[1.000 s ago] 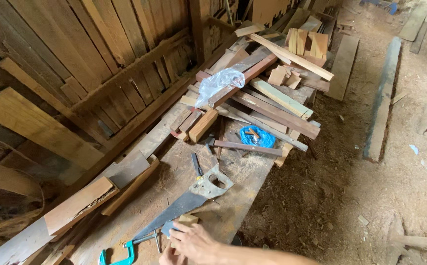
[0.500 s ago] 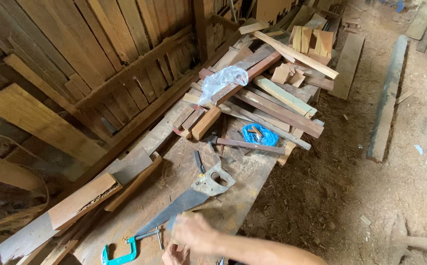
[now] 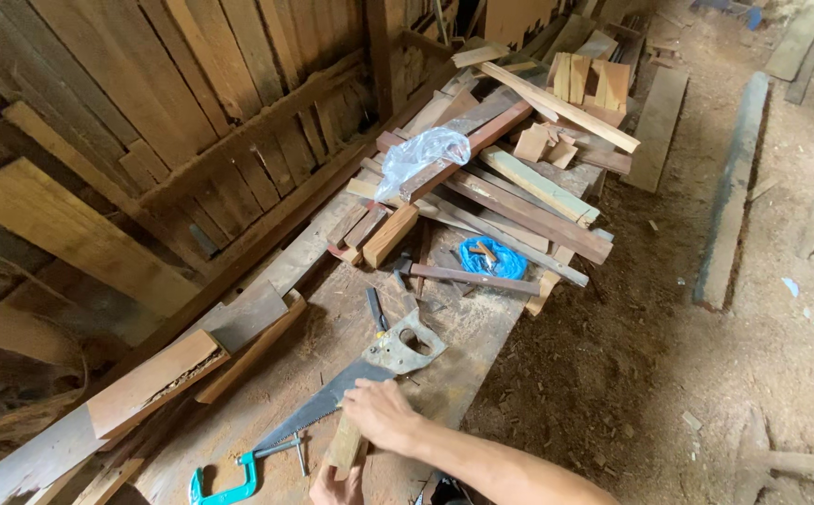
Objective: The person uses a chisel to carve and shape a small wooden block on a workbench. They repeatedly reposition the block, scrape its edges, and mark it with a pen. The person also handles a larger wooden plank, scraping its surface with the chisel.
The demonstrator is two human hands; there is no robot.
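Observation:
My right hand (image 3: 381,413) lies over the top end of a short wooden block (image 3: 344,447) on the sawdust-covered workbench (image 3: 267,411), fingers wrapped on it. Only part of my left hand (image 3: 334,487) shows at the bottom edge, and it holds the block's lower end. A hand saw (image 3: 351,379) rests just beyond my right hand, its blade running toward a teal C-clamp (image 3: 225,488). A dark chisel (image 3: 375,310) lies past the saw's handle.
Offcuts and long boards (image 3: 519,192) are heaped at the bench's far end, with a clear plastic bag (image 3: 423,151) and a blue bundle (image 3: 491,257). A plank wall (image 3: 145,112) runs along the left. Dirt floor with a long plank (image 3: 730,187) lies on the right.
My right hand has slid up the bench and closed over the top of the block. My left hand has come in under it. The view has shifted slightly.

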